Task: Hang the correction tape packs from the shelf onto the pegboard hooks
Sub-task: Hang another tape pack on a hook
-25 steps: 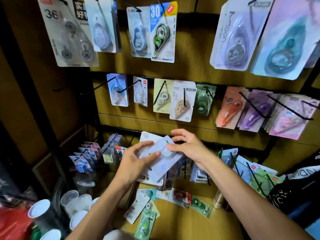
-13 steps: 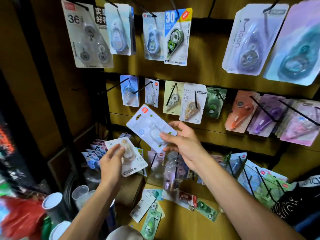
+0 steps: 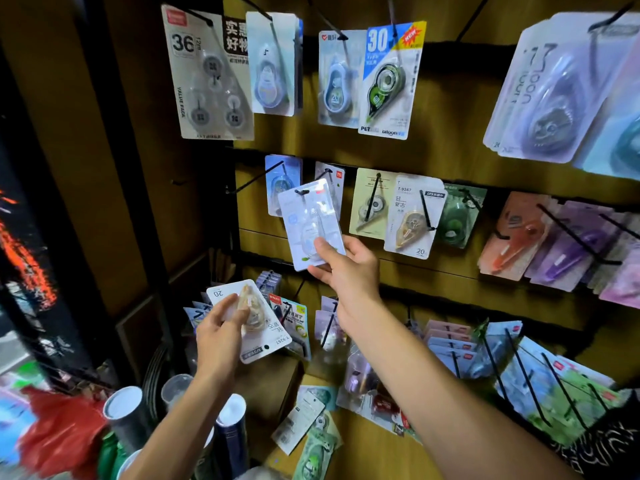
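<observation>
Head camera view: a person's right hand (image 3: 346, 271) pinches the lower edge of a pale blue correction tape pack (image 3: 310, 225), holding it upright with its hang hole at the tip of a black hook (image 3: 323, 174) in the pegboard's (image 3: 450, 157) middle row. Lower left, the left hand (image 3: 220, 336) grips a white pack (image 3: 251, 318) marked 20, turned upside down. More packs lie loose on the wooden shelf (image 3: 360, 452) below.

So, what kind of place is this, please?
Most likely a stationery shop's display wall. Carded correction tape packs hang in rows on black pegboard hooks, several deep per hook, and more packs lie loose on the shelf below.
</observation>
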`<state>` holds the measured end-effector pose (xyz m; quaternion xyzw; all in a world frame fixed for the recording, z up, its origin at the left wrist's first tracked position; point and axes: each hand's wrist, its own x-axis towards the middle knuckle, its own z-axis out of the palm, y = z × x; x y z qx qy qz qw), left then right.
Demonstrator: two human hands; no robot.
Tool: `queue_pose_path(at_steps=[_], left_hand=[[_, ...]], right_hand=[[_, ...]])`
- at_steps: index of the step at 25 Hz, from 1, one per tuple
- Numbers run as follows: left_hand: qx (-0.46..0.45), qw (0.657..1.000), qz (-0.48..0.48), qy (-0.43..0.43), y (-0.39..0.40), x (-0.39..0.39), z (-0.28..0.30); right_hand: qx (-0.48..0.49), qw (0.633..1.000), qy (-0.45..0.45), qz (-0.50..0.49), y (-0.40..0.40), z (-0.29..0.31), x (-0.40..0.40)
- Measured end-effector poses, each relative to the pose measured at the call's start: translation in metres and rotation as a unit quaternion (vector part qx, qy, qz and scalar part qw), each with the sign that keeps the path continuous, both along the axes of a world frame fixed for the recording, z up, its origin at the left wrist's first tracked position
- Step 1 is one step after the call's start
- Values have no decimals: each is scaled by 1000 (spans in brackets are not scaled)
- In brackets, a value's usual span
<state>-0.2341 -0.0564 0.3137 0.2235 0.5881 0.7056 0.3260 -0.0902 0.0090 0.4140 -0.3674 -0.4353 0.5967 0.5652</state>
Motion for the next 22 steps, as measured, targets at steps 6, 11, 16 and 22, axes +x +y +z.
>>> queue_pose_path(at_steps=[6,11,16,22], left_hand=[[-19,999,-37,7,7,-1,4],[-32,984,-119,125,16,-12,17],[-35,969,-174,174,20,-18,23],[-28,950,-217,223,13,-8,26]], right_hand=[[-69,997,1,-42,59,2,-21],[-99,987,-6,-123,145,2,-37],[-175,978,-104,-35,137,-18,-40],[98,899,-366,219,52,-39,13]])
